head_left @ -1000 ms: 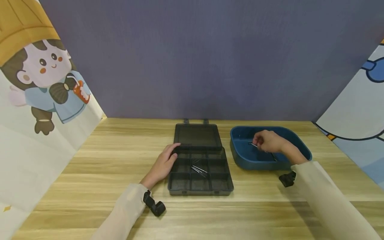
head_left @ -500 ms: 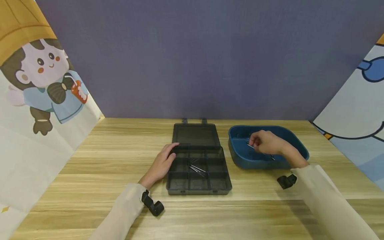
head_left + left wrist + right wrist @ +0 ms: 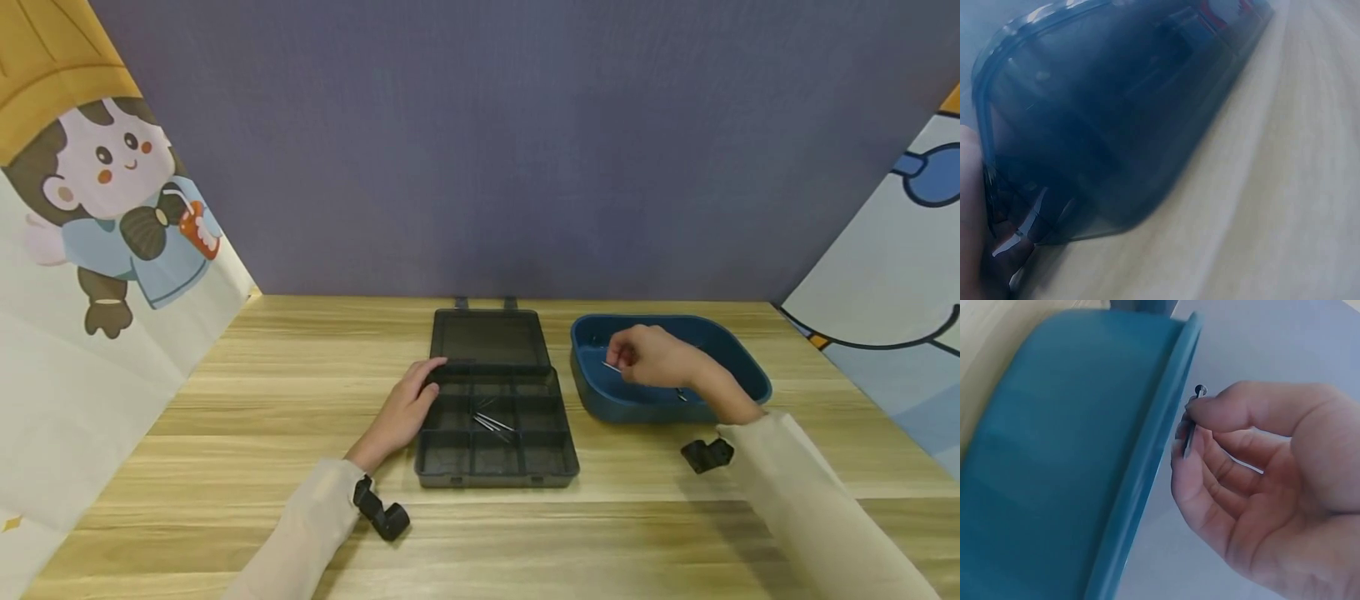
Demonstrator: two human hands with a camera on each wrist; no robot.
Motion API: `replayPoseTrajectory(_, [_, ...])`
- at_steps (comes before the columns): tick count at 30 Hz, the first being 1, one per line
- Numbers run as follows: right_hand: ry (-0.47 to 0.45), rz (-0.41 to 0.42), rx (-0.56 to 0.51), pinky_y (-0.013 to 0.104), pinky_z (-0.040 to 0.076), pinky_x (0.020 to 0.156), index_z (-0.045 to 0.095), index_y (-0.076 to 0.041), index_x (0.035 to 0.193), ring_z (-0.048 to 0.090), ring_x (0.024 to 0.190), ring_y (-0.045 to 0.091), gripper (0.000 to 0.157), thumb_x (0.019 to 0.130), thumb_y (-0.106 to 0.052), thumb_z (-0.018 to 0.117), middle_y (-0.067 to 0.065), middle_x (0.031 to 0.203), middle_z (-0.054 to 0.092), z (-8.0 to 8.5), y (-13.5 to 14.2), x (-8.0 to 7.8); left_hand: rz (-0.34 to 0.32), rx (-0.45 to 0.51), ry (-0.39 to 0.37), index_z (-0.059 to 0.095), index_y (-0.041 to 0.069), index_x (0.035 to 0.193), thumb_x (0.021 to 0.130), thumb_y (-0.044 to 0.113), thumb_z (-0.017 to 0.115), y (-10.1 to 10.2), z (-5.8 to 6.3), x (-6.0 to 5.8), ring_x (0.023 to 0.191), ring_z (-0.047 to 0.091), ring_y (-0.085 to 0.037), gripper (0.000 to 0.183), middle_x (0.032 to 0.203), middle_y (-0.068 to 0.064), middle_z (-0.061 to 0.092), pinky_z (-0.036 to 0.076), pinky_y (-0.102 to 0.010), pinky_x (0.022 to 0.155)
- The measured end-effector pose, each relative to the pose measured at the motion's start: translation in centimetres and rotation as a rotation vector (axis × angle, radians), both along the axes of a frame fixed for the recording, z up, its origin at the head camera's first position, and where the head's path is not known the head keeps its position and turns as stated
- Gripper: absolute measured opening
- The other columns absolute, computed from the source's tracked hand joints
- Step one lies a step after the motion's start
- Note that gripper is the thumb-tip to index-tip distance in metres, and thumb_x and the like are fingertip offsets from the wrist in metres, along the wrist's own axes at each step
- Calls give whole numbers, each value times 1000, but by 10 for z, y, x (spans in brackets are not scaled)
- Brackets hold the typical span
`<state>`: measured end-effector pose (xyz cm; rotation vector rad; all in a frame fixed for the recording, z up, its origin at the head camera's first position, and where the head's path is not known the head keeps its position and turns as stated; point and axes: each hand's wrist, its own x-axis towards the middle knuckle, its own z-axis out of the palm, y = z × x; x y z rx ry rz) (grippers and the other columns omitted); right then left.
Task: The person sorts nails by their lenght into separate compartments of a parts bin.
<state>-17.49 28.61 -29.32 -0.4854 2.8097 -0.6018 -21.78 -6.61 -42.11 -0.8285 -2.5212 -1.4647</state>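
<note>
My right hand [image 3: 651, 357] pinches a nail [image 3: 1192, 428] between thumb and fingertips, just above the blue tub [image 3: 592, 398]. In the right wrist view the nail's round head sticks up past the thumb, close to the tub's rim. My left hand [image 3: 401, 407] rests along the left edge of a dark see-through compartment box [image 3: 498, 481], fingers reaching to the hinge. Several nails [image 3: 491, 423] lie in the box's middle compartment. Another small metal piece [image 3: 681, 394] lies in the tub, partly behind my right wrist.
The box's lid [image 3: 491, 340] lies folded back toward the grey-blue back panel [image 3: 480, 167]. The tub stands right of the box on the wood-grain table [image 3: 300, 333]. Printed cartoon panels border the left and right sides.
My right hand has risen slightly and moved left over the tub, bringing the nail with it. The left hand stays on the box. The head view has shifted a little.
</note>
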Motion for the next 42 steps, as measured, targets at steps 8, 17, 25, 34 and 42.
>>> replayPoseTrajectory(8, [12,37,0,27,36,57,61,-4,90,43,62,13,12,84,4,55,2,74,54,1,-17,-1,-4,1,-9,47,1,137,96,3,45,0,1,0,132,42,-37,41,137,-20,48,32,-53,109])
replayPoseTrajectory(17, [42,71,-8,27,40,59,63,-3,91,46,64,12,12,84,3,57,2,75,57,-3,-35,-5,-4,1,-10,47,1,137,96,3,45,0,1,0,131,42,-37,41,137,-20,49,32,-53,109])
replayPoseTrajectory(25, [53,114,-33,26,39,59,64,-1,92,45,63,11,13,83,4,56,2,74,56,-9,-53,-9,-2,2,-17,47,1,137,96,2,44,0,1,1,132,42,-37,41,137,-20,48,32,-53,109])
replayPoseTrajectory(34, [33,144,-43,25,39,58,64,0,92,45,61,10,12,84,5,56,2,73,56,-12,-74,-13,1,2,-28,47,1,137,96,3,45,0,2,1,132,42,-36,41,137,-19,48,32,-52,109])
replayPoseTrajectory(42, [23,173,-30,25,42,61,65,0,95,49,65,10,14,84,3,58,3,77,59,-14,-90,-14,13,-8,-43,46,3,138,96,4,44,0,2,2,132,42,-35,42,137,-18,49,32,-52,109])
